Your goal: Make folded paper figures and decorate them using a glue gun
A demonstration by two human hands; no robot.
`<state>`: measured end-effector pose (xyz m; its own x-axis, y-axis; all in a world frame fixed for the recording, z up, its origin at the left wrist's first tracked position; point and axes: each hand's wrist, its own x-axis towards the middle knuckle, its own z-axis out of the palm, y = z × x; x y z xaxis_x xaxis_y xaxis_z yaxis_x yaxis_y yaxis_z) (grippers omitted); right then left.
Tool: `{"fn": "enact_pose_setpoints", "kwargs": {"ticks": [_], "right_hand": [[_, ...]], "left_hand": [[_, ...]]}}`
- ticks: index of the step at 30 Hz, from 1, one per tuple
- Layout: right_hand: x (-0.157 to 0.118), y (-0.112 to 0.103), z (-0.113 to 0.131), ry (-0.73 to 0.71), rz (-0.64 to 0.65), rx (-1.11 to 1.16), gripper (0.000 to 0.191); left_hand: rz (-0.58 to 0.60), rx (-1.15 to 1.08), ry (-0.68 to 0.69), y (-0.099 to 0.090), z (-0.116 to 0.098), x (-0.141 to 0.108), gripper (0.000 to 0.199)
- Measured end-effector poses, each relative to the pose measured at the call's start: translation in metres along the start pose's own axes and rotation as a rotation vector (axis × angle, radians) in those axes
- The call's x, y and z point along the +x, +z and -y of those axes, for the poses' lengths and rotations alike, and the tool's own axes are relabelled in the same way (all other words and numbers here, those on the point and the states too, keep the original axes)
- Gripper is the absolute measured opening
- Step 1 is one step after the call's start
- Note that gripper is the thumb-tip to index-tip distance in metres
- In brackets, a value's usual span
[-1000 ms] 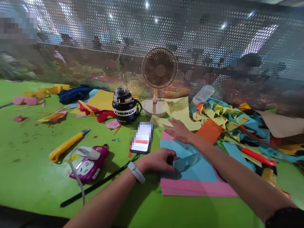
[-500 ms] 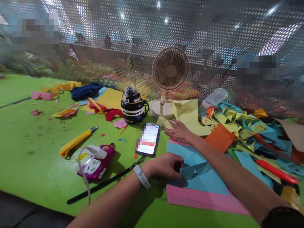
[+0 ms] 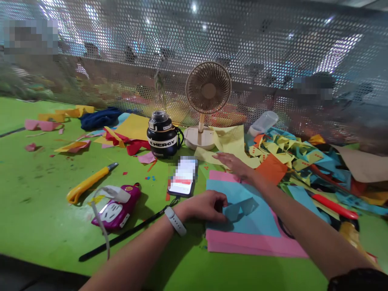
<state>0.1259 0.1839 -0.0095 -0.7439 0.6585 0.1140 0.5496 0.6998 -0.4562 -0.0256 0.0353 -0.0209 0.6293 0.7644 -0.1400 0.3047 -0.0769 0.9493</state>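
Observation:
My left hand (image 3: 209, 205), with a white band on the wrist, is closed at the edge of a folded blue paper piece (image 3: 242, 208) that has a notch in its lower edge. Beneath it lies a blue paper sheet (image 3: 263, 222) on top of pink sheets (image 3: 254, 246). My right hand (image 3: 238, 165) reaches across to the far side of the stack, fingers stretched out flat, close to yellow paper (image 3: 233, 139). Nothing shows in its grasp. Part of a black loop shows under the right forearm.
Left of the stack lie a phone (image 3: 184, 178), a purple power strip (image 3: 117, 206) and a yellow utility knife (image 3: 91, 184). Behind stand a black bottle (image 3: 163, 139) and a fan (image 3: 208, 91). Paper scraps (image 3: 279, 149) and a red-handled tool (image 3: 333, 206) are at right.
My right hand has lifted slightly and shifted right, off the far edge of the sheets. My left hand stays on the folded blue piece. The whole view has swung a little.

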Motion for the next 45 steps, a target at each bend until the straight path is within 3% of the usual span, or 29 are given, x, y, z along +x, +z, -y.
{"fn": "enact_pose_setpoints", "kwargs": {"ticks": [5, 11, 19, 31, 38, 45], "right_hand": [[-0.002, 0.017, 0.005, -0.052, -0.024, -0.134, 0.046], [0.005, 0.029, 0.013, -0.130, 0.008, -0.315, 0.046], [0.016, 0.027, 0.008, -0.120, 0.114, -0.447, 0.052], [0.019, 0.023, -0.002, -0.044, 0.172, -0.269, 0.057], [0.005, 0.020, -0.004, 0.019, 0.108, -0.180, 0.072], [-0.021, 0.005, 0.000, 0.029, -0.095, -0.164, 0.058]], "left_hand": [[0.002, 0.035, 0.009, 0.001, 0.001, 0.000, 0.023], [0.006, 0.094, 0.006, 0.000, 0.003, 0.000, 0.020], [0.009, 0.103, -0.008, -0.002, -0.003, -0.002, 0.020], [0.013, 0.084, -0.010, -0.001, -0.002, -0.001, 0.021], [0.012, 0.060, 0.000, 0.000, 0.000, -0.001, 0.022], [0.023, 0.058, 0.001, 0.000, 0.000, -0.001, 0.021]]}}
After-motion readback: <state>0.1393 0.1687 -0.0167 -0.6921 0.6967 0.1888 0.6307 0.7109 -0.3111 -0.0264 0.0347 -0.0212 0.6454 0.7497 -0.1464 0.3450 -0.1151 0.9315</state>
